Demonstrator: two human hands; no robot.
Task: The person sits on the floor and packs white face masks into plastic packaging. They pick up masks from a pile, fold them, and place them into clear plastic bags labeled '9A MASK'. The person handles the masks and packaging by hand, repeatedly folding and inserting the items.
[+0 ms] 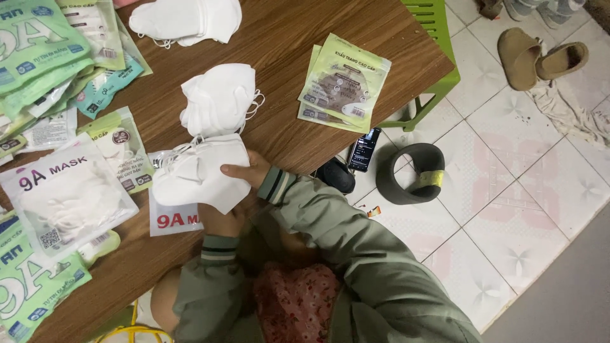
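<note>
The table (pixel 356 25) runs from the near left edge up to a far right corner; its right edge lies just beside the right hand (pixel 246 171), and past it the tiled floor (pixel 508 190) is open. The left hand (pixel 219 222) comes up from a green striped cuff, mostly hidden under the masks (pixel 200 174), so its grip cannot be told beyond touching them from below; the right hand reaches in from the right, thumb on top, fingers closed on the same folded white stack, which sits over a clear bag (pixel 171 219) near the table's near edge. Left of the hands lies a filled pack (pixel 67 194), touching green packs (pixel 32 292) at the near left; room on that side is tight. Just beyond the held stack is a loose pile (pixel 219 98) of white masks, nearly touching it; further, another pile (pixel 187 19). To the right, well apart, lie flat pouches (pixel 343 82). On the floor: a phone (pixel 364 149), a tape roll (pixel 410 173), a green stool (pixel 438 38), slippers (pixel 540 57).
</note>
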